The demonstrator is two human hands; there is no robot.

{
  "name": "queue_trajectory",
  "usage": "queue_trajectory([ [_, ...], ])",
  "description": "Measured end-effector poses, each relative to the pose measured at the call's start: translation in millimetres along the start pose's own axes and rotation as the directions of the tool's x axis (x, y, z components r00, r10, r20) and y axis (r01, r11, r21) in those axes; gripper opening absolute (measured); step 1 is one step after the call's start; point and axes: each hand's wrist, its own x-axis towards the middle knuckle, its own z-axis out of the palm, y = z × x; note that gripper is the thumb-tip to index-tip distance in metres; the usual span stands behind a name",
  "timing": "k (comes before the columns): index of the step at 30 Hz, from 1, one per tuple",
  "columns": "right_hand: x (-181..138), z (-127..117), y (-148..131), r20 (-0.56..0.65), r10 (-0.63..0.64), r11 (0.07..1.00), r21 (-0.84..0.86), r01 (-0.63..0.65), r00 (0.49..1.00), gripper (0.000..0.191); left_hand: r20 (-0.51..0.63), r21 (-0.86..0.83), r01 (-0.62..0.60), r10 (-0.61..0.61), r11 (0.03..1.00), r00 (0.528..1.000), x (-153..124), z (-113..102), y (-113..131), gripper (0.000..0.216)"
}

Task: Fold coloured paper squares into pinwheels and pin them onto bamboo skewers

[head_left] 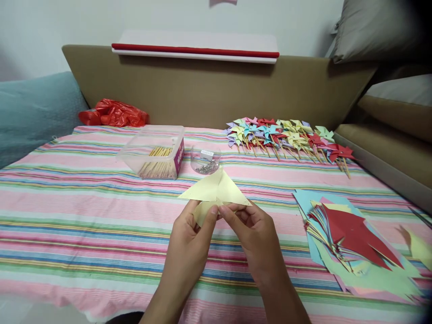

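Note:
A pale yellow paper pinwheel piece [231, 186], with cut and partly folded corners, is held up between my two hands near the middle of the view. My left hand [191, 240] pinches its lower left part, thumb in front and fingers behind. From the other side my right hand [258, 234] grips the lower edge, its thumb tip close to the left thumb at the paper's centre. Just beyond the paper stands a clear round container [205, 161] with small metal pins and a white piece inside. The fingers behind the paper are partly hidden.
A clear plastic box [151, 139] of wooden sticks [158, 164] stands behind left. Finished pinwheels [270, 132] lie at the back right. Cut coloured paper [351, 234] is stacked at right. A red plastic bag [118, 113] lies back left on the striped cloth [84, 202].

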Motion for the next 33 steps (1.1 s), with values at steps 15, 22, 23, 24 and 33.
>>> queue_trajectory([
  [15, -1, 0, -3, -0.089, -0.013, 0.994, 0.108, 0.022, 0.996, 0.033, -0.031, 0.051, -0.045, 0.047, 0.998, 0.998, 2, -6, -3, 0.027],
  [22, -1, -16, -14, -0.025, 0.086, 0.995, 0.061, -0.085, 0.996, 0.041, 0.153, 0.141, 0.031, -0.053, 0.989, 0.987, 3, -20, 7, 0.015],
  [23, -2, -18, -16, 0.022, 0.108, 0.993, 0.051, -0.109, 0.994, 0.038, 0.193, 0.135, 0.052, -0.078, 0.989, 0.978, 2, -21, 8, 0.017],
  [24, -2, -19, -16, 0.067, 0.128, 0.990, 0.045, -0.131, 0.989, 0.036, 0.231, 0.125, 0.071, -0.098, 0.990, 0.968, 2, -22, 8, 0.020],
  [33, -4, -23, -7, 0.147, 0.222, 0.974, -0.075, -0.213, 0.964, 0.042, 0.337, 0.078, 0.145, -0.162, 0.986, 0.927, 2, -22, 5, 0.032],
])
